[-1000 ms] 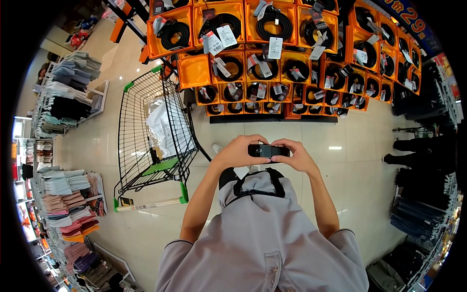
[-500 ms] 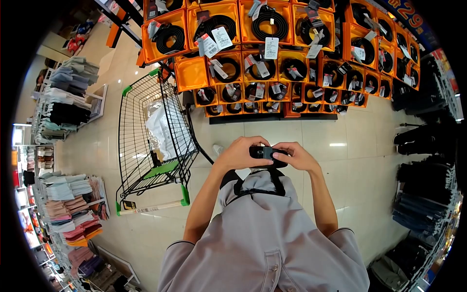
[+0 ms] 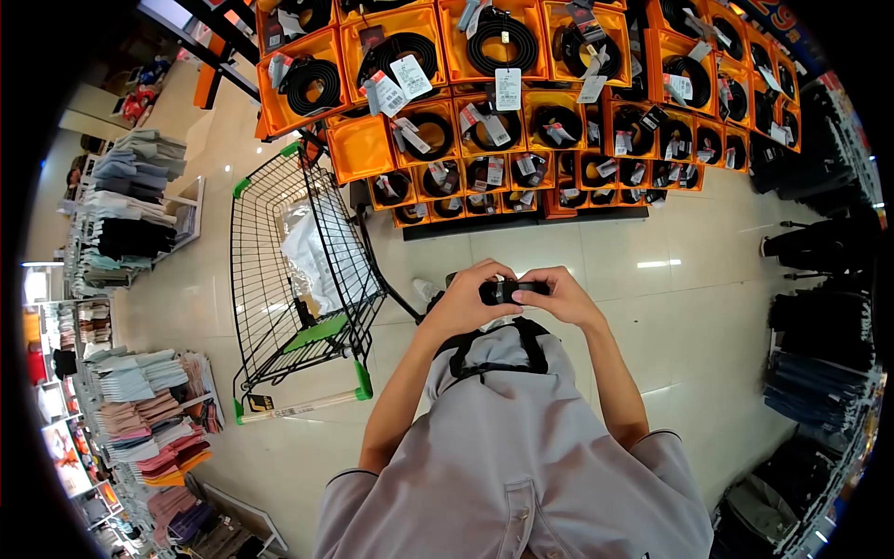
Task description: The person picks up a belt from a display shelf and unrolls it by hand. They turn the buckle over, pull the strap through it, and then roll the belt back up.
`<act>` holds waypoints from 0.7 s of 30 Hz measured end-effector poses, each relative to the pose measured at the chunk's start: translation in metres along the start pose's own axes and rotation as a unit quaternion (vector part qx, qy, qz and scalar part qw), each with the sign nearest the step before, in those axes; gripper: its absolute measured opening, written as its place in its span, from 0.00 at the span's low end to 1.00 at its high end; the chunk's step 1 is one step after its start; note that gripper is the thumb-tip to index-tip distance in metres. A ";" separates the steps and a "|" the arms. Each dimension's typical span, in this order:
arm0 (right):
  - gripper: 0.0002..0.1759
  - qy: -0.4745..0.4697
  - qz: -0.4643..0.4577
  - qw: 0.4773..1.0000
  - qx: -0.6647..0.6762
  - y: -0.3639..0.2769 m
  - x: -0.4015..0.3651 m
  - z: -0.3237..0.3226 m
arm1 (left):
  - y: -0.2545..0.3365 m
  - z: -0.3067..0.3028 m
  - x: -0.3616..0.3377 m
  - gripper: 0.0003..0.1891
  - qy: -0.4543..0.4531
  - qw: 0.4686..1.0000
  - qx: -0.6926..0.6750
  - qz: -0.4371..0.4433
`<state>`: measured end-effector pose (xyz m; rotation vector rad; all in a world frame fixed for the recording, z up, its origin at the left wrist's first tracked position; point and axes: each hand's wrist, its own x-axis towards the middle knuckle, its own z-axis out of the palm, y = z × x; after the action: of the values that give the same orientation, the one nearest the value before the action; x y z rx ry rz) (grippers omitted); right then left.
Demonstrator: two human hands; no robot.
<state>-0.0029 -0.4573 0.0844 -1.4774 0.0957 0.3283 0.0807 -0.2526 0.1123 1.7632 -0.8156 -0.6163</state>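
Observation:
In front of my waist, my left hand (image 3: 473,300) and my right hand (image 3: 557,295) are both closed on a small black rolled-up belt (image 3: 503,292). A shiny dark part, which looks like its buckle, shows between my thumbs. My fingers and thumbs pinch it from the two sides and hide its ends. Beyond my hands stands a stepped display of coiled black belts (image 3: 501,47) in orange boxes (image 3: 358,149), many with white price tags (image 3: 507,88).
A black wire shopping cart (image 3: 256,252) with green corners stands at my left, holding a white plastic-wrapped item (image 3: 312,256). Folded clothes (image 3: 140,377) fill racks on the left. Dark trousers (image 3: 810,317) hang on the right. Pale floor tiles (image 3: 670,354) lie between.
The belt has turned in my hands, so its grey buckle face shows less. My fingers have shifted slightly around it. The view has tilted a little; the cart appears slightly lower and further right.

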 end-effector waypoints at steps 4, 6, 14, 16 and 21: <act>0.12 -0.004 0.000 1.000 -0.010 0.006 0.003 0.000 | 0.005 -0.001 -0.003 0.24 0.004 1.000 0.020 0.010; 0.12 0.015 0.008 1.000 -0.004 0.005 0.003 0.001 | 0.009 -0.002 -0.004 0.24 0.012 1.000 0.022 -0.003; 0.12 0.011 0.014 0.999 0.045 -0.011 0.001 0.000 | 0.005 0.002 -0.001 0.24 0.049 0.998 -0.046 -0.004; 0.12 0.015 0.009 0.999 0.035 -0.012 0.000 -0.002 | 0.010 0.003 0.001 0.23 0.054 0.996 -0.062 -0.014; 0.11 0.007 0.014 1.000 0.005 -0.019 -0.003 -0.009 | 0.017 0.006 0.001 0.23 0.060 0.997 -0.040 -0.016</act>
<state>0.0004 -0.4683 0.1024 -1.4694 0.1290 0.3395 0.0729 -0.2613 0.1264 1.7255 -0.6736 -0.5508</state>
